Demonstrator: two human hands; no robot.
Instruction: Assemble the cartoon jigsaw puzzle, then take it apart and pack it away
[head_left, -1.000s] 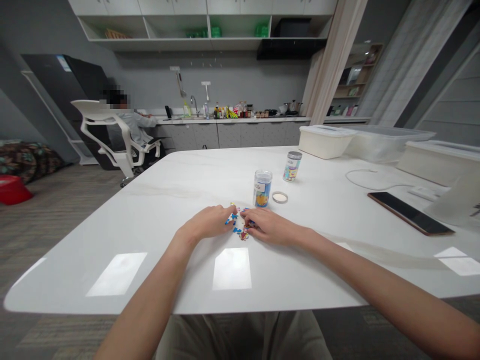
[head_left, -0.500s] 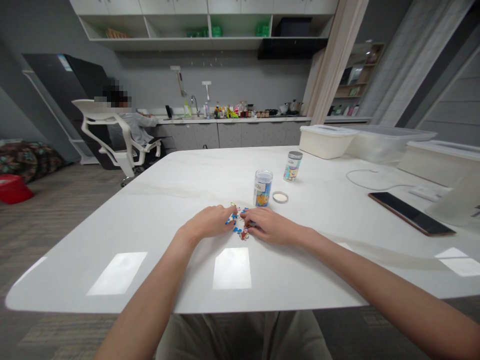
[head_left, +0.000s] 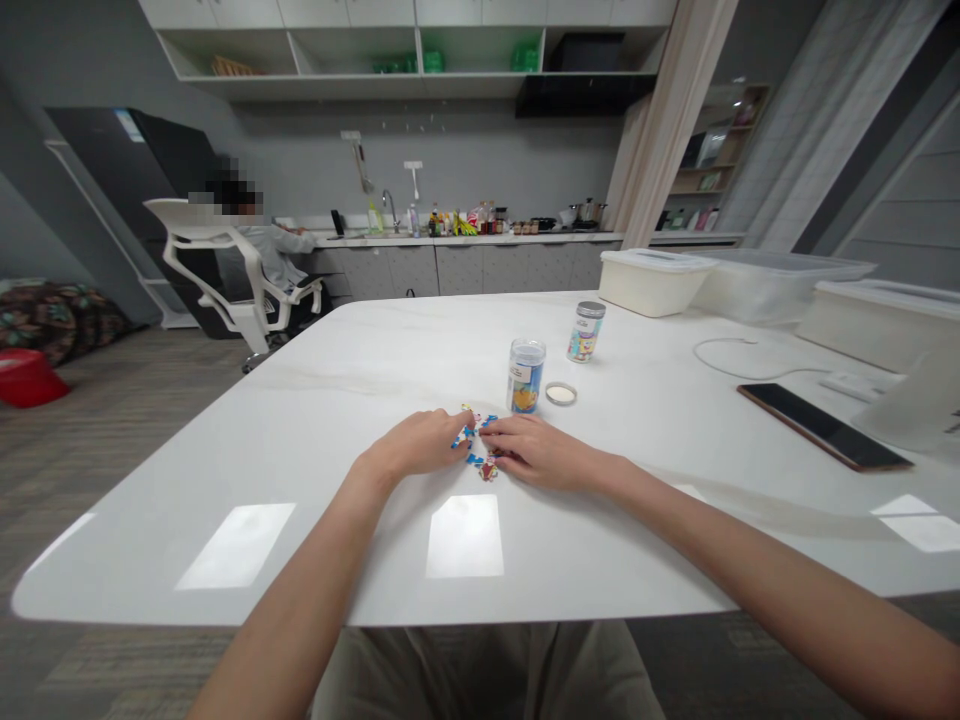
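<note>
Small colourful jigsaw puzzle pieces (head_left: 475, 459), mostly blue with some red and yellow, lie in a little cluster on the white table (head_left: 300, 440). My left hand (head_left: 424, 443) rests at the cluster's left side, thumb and fingers closed around the pieces there. From the right, my right hand (head_left: 532, 452) reaches over the cluster, its thumb and fingers closed about pieces on that side and partly hiding them. Just beyond stands an uncovered clear jar (head_left: 526, 378) with a blue and orange label. Its round lid (head_left: 561, 394) lies to the right of it.
A second jar (head_left: 586, 333) with a grey lid stands farther back. On the right are a phone (head_left: 821, 425), a white cable (head_left: 720, 367) and lidded storage boxes (head_left: 652, 285). Another person (head_left: 270, 255) sits in a white chair at the far left, by the kitchen counter.
My right hand's fingers have shifted slightly left and lie straighter over the pieces. My left hand stays almost where it was, and the jars have not moved.
</note>
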